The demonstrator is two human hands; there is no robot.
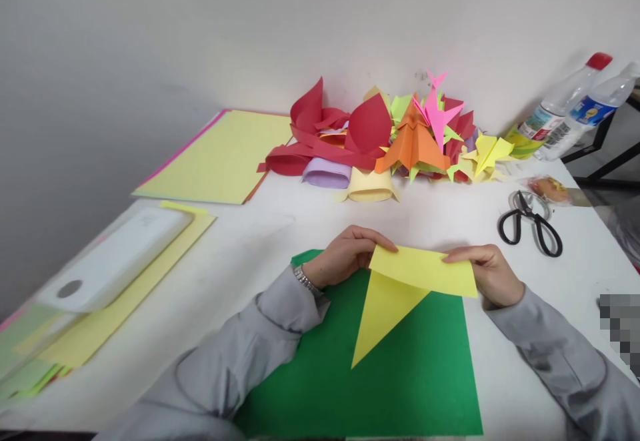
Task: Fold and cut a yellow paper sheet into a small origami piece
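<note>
"Pinching what, over the green sheet [400,387]?"

"A piece of yellow paper [395,297], held above the far part of that sheet, its pointed tail toward the near side and a straight band across the top. The left hand [347,254] has its grip pressed on the band's left end; the right hand [493,274] pinches the far edge toward the other end, which reaches past the green sheet's right side."

"How would you handle it well?"

"Lightly, with both grips level, so the band doesn't skew. I'd match the edges before pressing any crease, then run a thumb from the middle outward. (Laying it flat on the green sheet should give a sharper line than working in the air.)"

"And farther off?"

"On the worktop [240,281], a white box-like object [120,257] left of the green sheet; beyond its right side, black-handled scissors [539,227]. Straight beyond it, a pile of paper models [380,134], mostly red where it lies left, and farther right of it, bottles [543,121] by the wall."
</note>
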